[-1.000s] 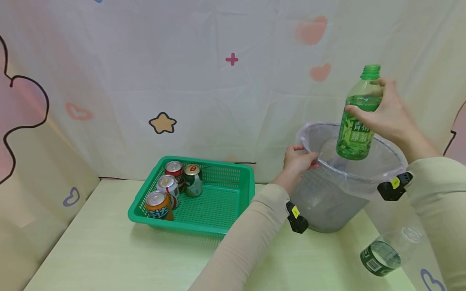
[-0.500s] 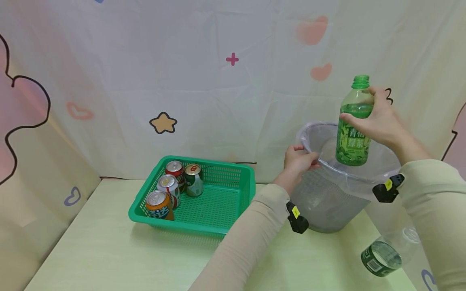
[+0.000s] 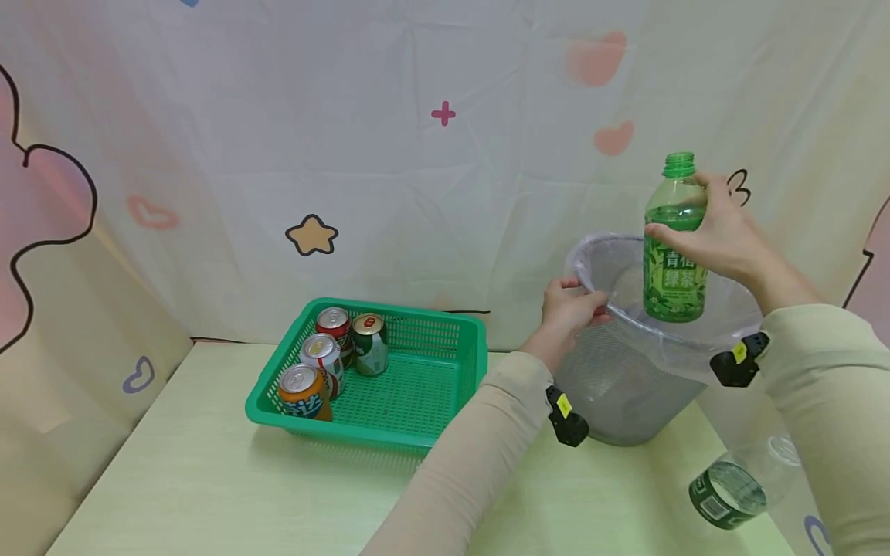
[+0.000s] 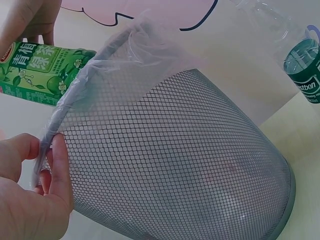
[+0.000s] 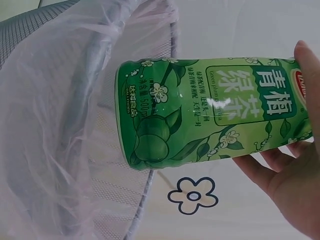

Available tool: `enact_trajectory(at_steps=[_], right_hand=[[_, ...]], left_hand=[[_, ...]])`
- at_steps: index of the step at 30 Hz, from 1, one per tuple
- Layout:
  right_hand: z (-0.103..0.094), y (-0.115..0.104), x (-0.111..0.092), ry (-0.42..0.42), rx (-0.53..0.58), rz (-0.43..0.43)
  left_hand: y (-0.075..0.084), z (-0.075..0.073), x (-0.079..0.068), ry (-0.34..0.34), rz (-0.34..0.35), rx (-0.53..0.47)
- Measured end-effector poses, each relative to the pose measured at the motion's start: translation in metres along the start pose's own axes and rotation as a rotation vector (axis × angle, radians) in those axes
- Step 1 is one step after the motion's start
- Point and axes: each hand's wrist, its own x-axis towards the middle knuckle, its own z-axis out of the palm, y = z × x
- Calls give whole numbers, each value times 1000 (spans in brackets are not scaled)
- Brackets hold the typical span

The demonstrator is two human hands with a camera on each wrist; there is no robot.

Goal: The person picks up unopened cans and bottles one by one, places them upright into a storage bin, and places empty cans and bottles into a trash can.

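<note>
A mesh wastebasket (image 3: pixel 619 394) lined with a thin clear plastic bag (image 4: pixel 125 75) stands at the right of the table. My left hand (image 3: pixel 572 313) pinches its near-left rim between thumb and fingers, bag edge included. Above the mouth, my right hand (image 3: pixel 723 235) grips a green tea bottle (image 3: pixel 674 278) around its upper part. The bottle is nearly upright, capless, its base at the level of the opening in the head view. In the right wrist view, the green plum tea label (image 5: pixel 240 95) faces the camera. Pale contents show faintly through the mesh in the left wrist view.
A green plastic basket (image 3: pixel 417 440) on the left holds several drink cans (image 3: pixel 322 359) at its left end. A clear bottle with a dark green label (image 3: pixel 728 494) lies on its side near the table's right edge. A patterned curtain (image 3: pixel 417 193) hangs behind.
My right hand has brought the green tea bottle down and slightly left over the wastebasket, and the bottle is more upright. My left hand stays on the rim.
</note>
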Motion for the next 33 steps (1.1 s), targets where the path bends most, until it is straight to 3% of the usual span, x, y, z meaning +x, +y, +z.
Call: enact_trajectory(at_steps=[33], right_hand=[[7, 11, 2, -159, -95, -42]], left_hand=[[-3, 3, 2, 7, 21, -7]])
